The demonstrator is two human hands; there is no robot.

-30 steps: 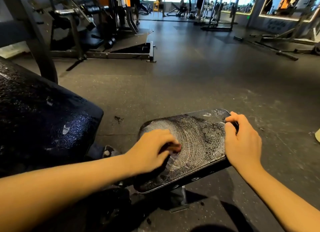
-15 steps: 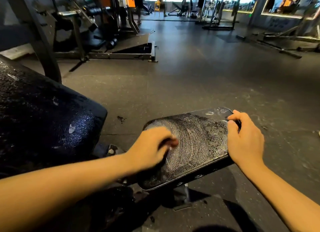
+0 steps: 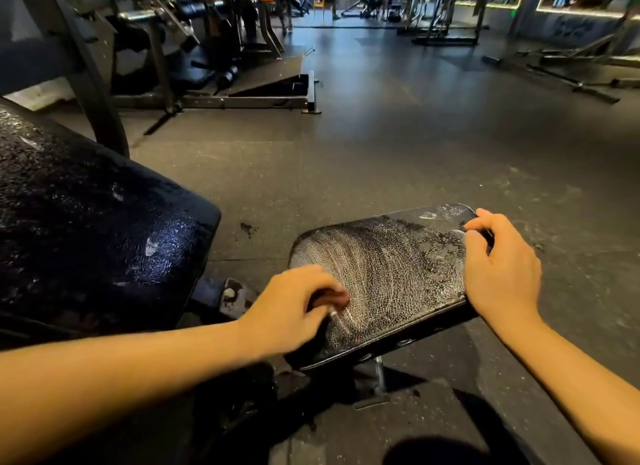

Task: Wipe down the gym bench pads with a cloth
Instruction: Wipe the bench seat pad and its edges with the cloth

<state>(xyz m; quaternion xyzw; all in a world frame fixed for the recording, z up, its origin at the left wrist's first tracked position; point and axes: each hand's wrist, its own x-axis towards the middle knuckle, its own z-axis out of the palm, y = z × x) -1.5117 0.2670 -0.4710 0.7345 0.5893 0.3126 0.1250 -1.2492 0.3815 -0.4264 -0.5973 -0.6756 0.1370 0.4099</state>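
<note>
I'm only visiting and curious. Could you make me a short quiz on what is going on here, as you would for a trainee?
1. True or false: the small pad looks smooth and spotless.
2. The right hand grips: A, the large pad; B, the small pad's right end; C, a dumbbell.
3. Fill in: the left hand has its fingers ____ (straight or curled).
Key: 1 false, it is cracked and streaked pale; 2 B; 3 curled.

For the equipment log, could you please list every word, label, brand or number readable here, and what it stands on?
No text can be read.
Small green sign on the far wall: too small and blurred.
Dark markings on the far right wall: blurred, unreadable.
Seat pad and back pad: no label visible.
</note>
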